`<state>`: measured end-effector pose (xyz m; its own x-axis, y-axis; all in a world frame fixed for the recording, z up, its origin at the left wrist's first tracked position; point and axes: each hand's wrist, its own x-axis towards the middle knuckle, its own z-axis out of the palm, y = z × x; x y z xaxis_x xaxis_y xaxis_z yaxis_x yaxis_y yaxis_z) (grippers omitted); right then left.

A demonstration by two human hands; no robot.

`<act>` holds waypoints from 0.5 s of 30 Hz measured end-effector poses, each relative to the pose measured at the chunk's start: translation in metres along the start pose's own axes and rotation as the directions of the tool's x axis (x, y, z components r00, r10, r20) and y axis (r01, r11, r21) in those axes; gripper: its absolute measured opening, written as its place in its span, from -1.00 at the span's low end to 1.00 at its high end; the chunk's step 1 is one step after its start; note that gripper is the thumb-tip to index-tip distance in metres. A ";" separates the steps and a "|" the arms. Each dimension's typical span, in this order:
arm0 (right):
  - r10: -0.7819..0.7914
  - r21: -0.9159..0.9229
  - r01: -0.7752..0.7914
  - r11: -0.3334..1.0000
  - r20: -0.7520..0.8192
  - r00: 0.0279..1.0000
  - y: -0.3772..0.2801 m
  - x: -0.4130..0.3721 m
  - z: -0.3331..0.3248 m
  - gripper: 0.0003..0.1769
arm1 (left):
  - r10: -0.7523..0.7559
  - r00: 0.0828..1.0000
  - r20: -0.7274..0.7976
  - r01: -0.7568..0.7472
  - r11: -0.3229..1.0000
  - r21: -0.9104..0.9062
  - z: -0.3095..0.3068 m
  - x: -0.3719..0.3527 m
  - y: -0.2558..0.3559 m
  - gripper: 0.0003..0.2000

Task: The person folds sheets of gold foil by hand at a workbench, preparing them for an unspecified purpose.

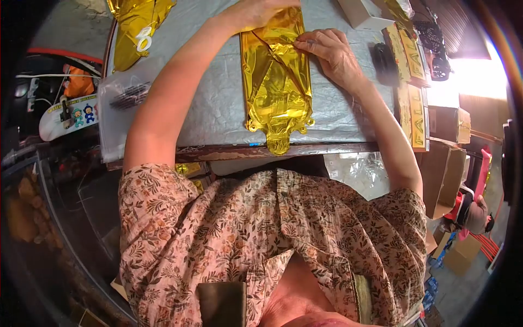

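Note:
A flat gold foil balloon (279, 92) lies lengthwise on the table, with creases across its middle. Its narrow tail and small side tabs point toward me, and the tail tip hangs at the table's front edge. At its far end, my left hand (256, 13) lies across the foil, fingers stretched out to the right and partly cut off by the top of the view. My right hand (333, 52) is at the balloon's right edge, thumb and forefinger closed on the foil there, the other fingers curled.
Another gold foil piece (136, 32) with a white ring-shaped part lies at the table's far left. A clear plastic bag (122, 109) sits at the left edge. On the right are a black object (383, 62), yellow lettered boxes (417, 109) and a white box (366, 13). Cardboard boxes (444, 174) stand beyond.

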<state>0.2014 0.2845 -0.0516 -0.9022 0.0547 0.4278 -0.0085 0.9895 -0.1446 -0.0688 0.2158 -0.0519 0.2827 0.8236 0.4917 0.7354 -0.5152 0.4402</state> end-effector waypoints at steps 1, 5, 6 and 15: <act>-0.002 0.003 0.002 1.000 -0.003 1.000 0.000 0.001 0.000 -0.60 | -0.002 1.000 0.002 0.002 1.000 0.004 -0.012 -0.005 0.015 -0.63; 0.000 0.003 0.000 1.000 -0.011 1.000 0.000 -0.001 0.000 -0.59 | -0.052 0.998 -0.036 0.058 0.982 0.181 -0.047 -0.060 0.043 -0.64; 0.002 0.009 -0.002 1.000 -0.007 1.000 0.001 -0.001 0.000 -0.60 | -0.045 0.998 -0.034 0.051 0.980 0.191 -0.053 -0.076 0.052 -0.64; 0.003 0.031 -0.002 1.000 -0.049 0.999 0.001 -0.002 0.004 -0.61 | 0.010 0.988 0.156 -0.062 0.941 0.333 -0.042 -0.097 0.093 -0.58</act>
<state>0.2015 0.2850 -0.0560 -0.8799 0.0643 0.4707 -0.0204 0.9848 -0.1727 -0.0537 0.0784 -0.0267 0.3826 0.8453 0.3728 0.8793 -0.4570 0.1338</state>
